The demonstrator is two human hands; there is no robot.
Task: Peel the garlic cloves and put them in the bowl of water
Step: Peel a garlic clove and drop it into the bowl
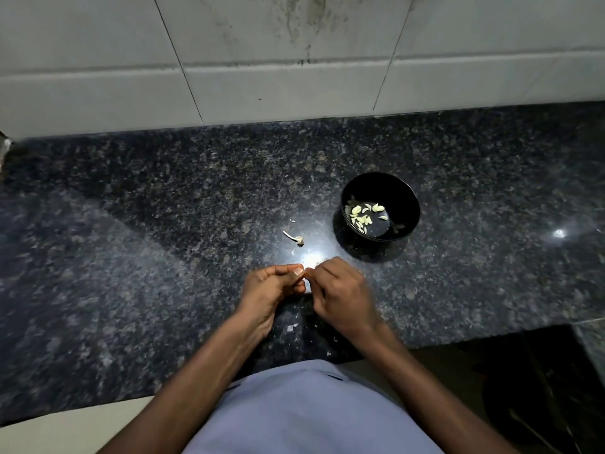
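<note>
A black bowl (411,204) of water stands on the dark granite counter (163,224), with several peeled garlic cloves (361,213) floating in it. In front of it my left hand (273,286) and my right hand (340,291) meet above the counter. Between their fingertips they pinch a small garlic clove (307,273), which the fingers mostly hide. The bowl lies to the upper right of my hands.
A garlic stem and root piece (295,238) lies on the counter left of the bowl. Bits of papery skin (291,326) are scattered near the counter's front edge. A white tiled wall (262,60) rises behind. A dark gap (540,371) opens at lower right.
</note>
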